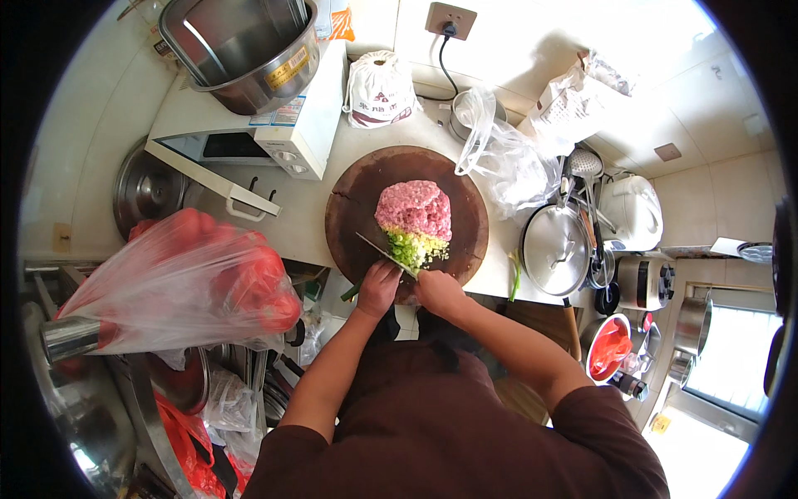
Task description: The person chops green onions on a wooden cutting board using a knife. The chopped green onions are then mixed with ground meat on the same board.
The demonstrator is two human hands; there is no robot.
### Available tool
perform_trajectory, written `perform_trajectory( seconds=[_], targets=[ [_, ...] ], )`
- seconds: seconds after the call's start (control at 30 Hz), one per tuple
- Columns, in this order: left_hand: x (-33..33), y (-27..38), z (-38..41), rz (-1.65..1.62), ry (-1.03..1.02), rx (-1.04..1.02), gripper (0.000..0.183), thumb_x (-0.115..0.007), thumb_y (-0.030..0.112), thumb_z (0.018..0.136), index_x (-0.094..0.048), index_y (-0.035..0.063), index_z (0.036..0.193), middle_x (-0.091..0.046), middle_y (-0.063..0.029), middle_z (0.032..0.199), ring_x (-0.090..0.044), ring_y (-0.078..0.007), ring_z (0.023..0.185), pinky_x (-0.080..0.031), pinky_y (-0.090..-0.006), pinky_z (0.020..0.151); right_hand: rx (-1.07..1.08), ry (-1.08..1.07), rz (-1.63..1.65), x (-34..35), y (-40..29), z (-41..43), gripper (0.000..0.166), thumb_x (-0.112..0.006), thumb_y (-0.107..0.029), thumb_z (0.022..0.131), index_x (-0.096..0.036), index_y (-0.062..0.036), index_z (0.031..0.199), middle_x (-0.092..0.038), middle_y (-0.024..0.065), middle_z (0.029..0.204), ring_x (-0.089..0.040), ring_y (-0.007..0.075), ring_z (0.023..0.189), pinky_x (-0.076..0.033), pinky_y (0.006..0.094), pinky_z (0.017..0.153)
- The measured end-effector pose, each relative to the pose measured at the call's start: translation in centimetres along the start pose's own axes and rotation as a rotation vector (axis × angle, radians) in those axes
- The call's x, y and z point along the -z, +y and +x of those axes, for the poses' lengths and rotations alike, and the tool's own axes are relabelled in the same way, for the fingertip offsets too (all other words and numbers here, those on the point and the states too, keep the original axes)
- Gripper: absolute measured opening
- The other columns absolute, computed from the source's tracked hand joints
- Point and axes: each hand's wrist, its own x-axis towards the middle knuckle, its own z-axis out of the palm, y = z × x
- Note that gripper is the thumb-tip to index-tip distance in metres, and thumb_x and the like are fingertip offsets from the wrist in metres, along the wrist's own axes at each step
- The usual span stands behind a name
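Observation:
On a round wooden chopping block (349, 231) lies a mound of minced meat (414, 206). Chopped green onion (405, 248) and finely cut pale yellow bits (436, 243) sit against its near side. My right hand (439, 292) grips a kitchen knife (381, 249), whose blade points up and to the left beside the onion. Close to the blade, my left hand (379, 288) has its fingers bent over uncut green onion stalks (351, 292), which stick out at its left. The fingertips are partly hidden behind the blade.
A microwave oven (312, 137) with its door ajar stands at the left, metal basins (249, 81) on top. Red items in a clear plastic bag (249, 280) bulge near my left arm. A lidded pan (557, 249) and a crumpled plastic bag (517, 162) lie right of the block.

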Motion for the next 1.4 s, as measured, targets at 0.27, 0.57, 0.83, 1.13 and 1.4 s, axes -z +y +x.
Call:
perform_trajectory(
  seconds=[0.27,0.57,0.83,1.13,1.4],
  targets=[
    [-1.2,0.1,1.9,0.003,-0.108,0.037,0.020,-0.064,0.002,0.082,-0.068,0.0003,0.101,-0.065,-0.0121,0.108,-0.060,-0.0314,0.107,-0.050,-0.0406,0.095,-0.034,0.041,0.040,0.8,1.8,1.2,0.027,-0.053,-0.024,0.088,-0.066,-0.0004,0.092,-0.069,0.0256,0.092,-0.067,0.0435,0.089,-0.053,0.0539,0.081],
    [-0.7,1.3,1.7,0.017,0.037,0.099,0.016,-0.072,0.009,0.080,-0.068,0.0039,0.094,-0.064,-0.0106,0.103,-0.060,-0.0322,0.100,-0.051,-0.0420,0.089,-0.041,0.042,0.013,0.3,1.7,0.9,0.027,-0.053,-0.023,0.089,-0.066,-0.0003,0.091,-0.069,0.0259,0.090,-0.068,0.0431,0.085,-0.054,0.0539,0.079],
    [-1.5,0.8,1.6,0.027,0.041,0.052,0.016,-0.071,0.007,0.079,-0.068,0.0028,0.095,-0.065,-0.0108,0.101,-0.061,-0.0323,0.096,-0.051,-0.0420,0.087,-0.038,0.059,0.029,2.6,0.6,-0.7,0.025,-0.052,-0.022,0.087,-0.064,0.0001,0.088,-0.068,0.0265,0.084,-0.067,0.0439,0.082,-0.053,0.0548,0.077],
    [-0.8,1.6,2.3,0.074,0.010,0.027,0.019,-0.071,0.010,0.077,-0.069,0.0044,0.096,-0.064,-0.0096,0.104,-0.060,-0.0293,0.095,-0.050,-0.0410,0.085,-0.002,0.069,-0.018,2.6,1.1,-1.4,0.026,-0.053,-0.022,0.088,-0.064,0.0009,0.086,-0.067,0.0260,0.081,-0.067,0.0442,0.079,-0.053,0.0555,0.074],
    [-1.7,0.9,1.5,0.089,-0.036,0.000,0.021,-0.069,0.011,0.077,-0.069,0.0050,0.097,-0.064,-0.0090,0.112,-0.059,-0.0277,0.104,-0.049,-0.0386,0.092,0.019,0.051,0.008,1.6,1.8,0.9,0.026,-0.055,-0.023,0.087,-0.065,0.0012,0.085,-0.067,0.0270,0.082,-0.067,0.0451,0.079,-0.053,0.0555,0.075]
  ],
)
